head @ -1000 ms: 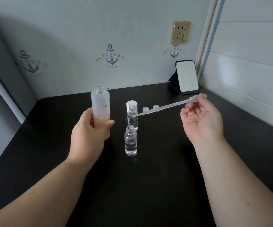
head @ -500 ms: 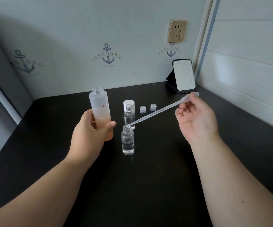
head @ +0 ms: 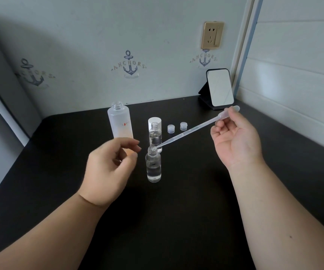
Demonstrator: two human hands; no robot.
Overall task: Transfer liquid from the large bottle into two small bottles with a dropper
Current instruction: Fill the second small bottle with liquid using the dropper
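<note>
1. The dropper [head: 192, 129] lies on a long slant: its bulb is high, toward the mirror [head: 220, 88], and its thin tip points down and away from it, into the mouth of the near small bottle [head: 153, 165].
2. The right hand [head: 235, 141] pinches the dropper's bulb end between thumb and fingertips, palm turned up.
3. The near small bottle stands upright on the black table [head: 176, 221], partly filled with clear liquid.
4. The far small bottle [head: 155, 136] stands upright just behind it, also open, with a white cap [head: 154, 121] behind that.
5. Two small caps [head: 177, 127] sit beyond the near small bottle, under the dropper's shaft.
6. The large bottle [head: 120, 121] stands upright and open, beside the near small bottle and a little behind it.
7. The left hand [head: 108, 170] hovers in front of the large bottle, fingers loosely curled, gripping nothing.
</note>
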